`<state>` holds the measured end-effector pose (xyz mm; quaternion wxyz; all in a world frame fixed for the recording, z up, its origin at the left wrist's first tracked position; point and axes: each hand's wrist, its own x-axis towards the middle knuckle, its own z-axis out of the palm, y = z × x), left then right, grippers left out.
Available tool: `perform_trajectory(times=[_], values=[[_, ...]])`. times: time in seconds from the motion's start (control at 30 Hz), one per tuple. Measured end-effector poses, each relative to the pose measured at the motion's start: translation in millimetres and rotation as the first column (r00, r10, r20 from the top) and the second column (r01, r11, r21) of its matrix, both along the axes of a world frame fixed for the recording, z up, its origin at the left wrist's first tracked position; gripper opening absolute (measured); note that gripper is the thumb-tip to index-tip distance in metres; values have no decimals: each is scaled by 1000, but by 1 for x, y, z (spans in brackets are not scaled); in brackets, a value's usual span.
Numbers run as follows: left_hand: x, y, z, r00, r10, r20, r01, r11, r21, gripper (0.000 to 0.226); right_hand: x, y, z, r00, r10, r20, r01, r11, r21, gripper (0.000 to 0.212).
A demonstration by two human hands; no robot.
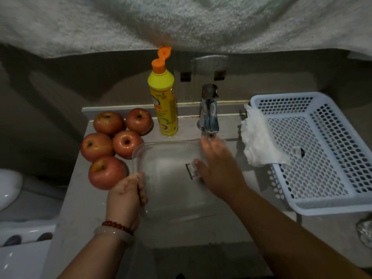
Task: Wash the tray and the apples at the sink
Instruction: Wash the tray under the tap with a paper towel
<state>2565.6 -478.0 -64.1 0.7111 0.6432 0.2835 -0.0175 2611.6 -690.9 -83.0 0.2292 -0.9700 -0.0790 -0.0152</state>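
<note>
A clear plastic tray (161, 156) sits over the sink basin below the faucet (209, 115). My left hand (127, 190) grips the tray's left rim, thumb and fingers curled over the edge. My right hand (217, 168) lies flat with straight fingers inside the tray at its right side, fingertips blurred just under the spout. A small label (192, 170) shows on the tray by my right thumb. Several red apples (108, 146) lie on the counter left of the tray.
A yellow dish-soap bottle (164, 101) with its orange cap flipped open stands behind the tray. A white perforated basket (318, 150) sits on the right with a white cloth (259, 139) draped over its left rim. A towel (181, 21) hangs overhead.
</note>
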Motion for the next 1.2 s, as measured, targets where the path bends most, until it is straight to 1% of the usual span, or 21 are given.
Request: perform_trajectory(times=[0.07, 0.13, 0.2, 0.27, 0.3, 0.37, 0.43, 0.53, 0.57, 0.6, 0.67, 0.73, 0.8, 0.83, 0.9, 0.93, 1.0, 1.07, 1.1, 1.13, 1.2], values=[[-4, 6, -4, 1000, 8, 0, -8, 1000, 7, 34, -3, -18, -2, 993, -94, -76, 97, 994, 45, 67], [-8, 8, -9, 1000, 22, -18, -22, 1000, 5, 35, -17, -20, 0, 992, -96, -83, 102, 992, 70, 67], [-9, 6, -14, 999, 37, -28, -38, 999, -11, 34, -31, -4, 5, 999, 44, -13, -44, 999, -15, 67], [-7, 3, -17, 999, 27, -26, -27, 1000, -3, 34, -32, 13, 6, 979, 205, 21, -201, 974, -104, 66], [-6, 2, -17, 1000, 15, -22, -15, 1000, 10, 35, -26, 17, 7, 974, 224, 31, -219, 968, -121, 66], [-4, 3, -16, 1000, 5, -13, -5, 999, 39, 35, -7, 12, 7, 988, 146, 48, -141, 985, -96, 66], [-1, 5, -17, 1000, 4, 0, -4, 999, 53, 35, 5, -8, 4, 1000, -1, -14, 0, 999, -33, 64], [-1, 7, -24, 1000, 2, 9, -2, 999, 53, 34, -3, -29, -2, 983, -147, -113, 164, 973, 161, 63], [-2, 6, -25, 1000, 3, 6, -3, 999, 49, 34, -9, -27, -1, 985, -125, -122, 147, 970, 193, 65], [-2, 5, -26, 1000, 10, -3, -9, 999, 46, 35, -17, -22, -2, 994, -60, -93, 76, 980, 182, 65], [-2, 4, -28, 999, 41, -32, -40, 998, 44, 34, -22, -12, -3, 996, 94, 9, -94, 993, 69, 65], [1, 4, -27, 997, 59, -42, -57, 998, 39, 34, -11, -10, -5, 988, 154, -10, -154, 988, 30, 63], [3, 5, -25, 999, 35, -36, -34, 998, 44, 36, 4, -14, -3, 988, 140, -64, -134, 987, 89, 51], [3, 5, -24, 999, 24, -29, -22, 999, 43, 36, 10, -18, -2, 991, 97, -97, -82, 984, 157, 47], [2, 2, -22, 1000, 8, -16, -8, 1000, 25, 33, 12, -26, 6, 971, -36, -236, 117, 934, 339, 53], [1, 1, -23, 1000, 8, -7, -7, 1000, 6, 31, 8, -28, 8, 966, -73, -248, 165, 912, 374, 58], [2, -1, -26, 999, 37, 3, -37, 998, -41, 28, -3, -25, 15, 988, -75, -135, 111, 952, 285, 61], [2, 1, -30, 998, 66, -17, -67, 996, -51, 28, -11, -16, 16, 1000, 9, -14, -6, 986, 165, 60], [3, 4, -32, 997, 76, -25, -77, 996, -42, 28, -12, -12, 13, 999, 42, 1, -41, 988, 148, 59], [4, 5, -31, 997, 75, -30, -76, 997, -26, 29, -11, -10, 10, 999, 52, -7, -50, 985, 163, 59], [5, 7, -30, 998, 53, -39, -53, 999, 14, 31, -3, -10, 9, 995, -4, -97, 31, 960, 279, 57]])
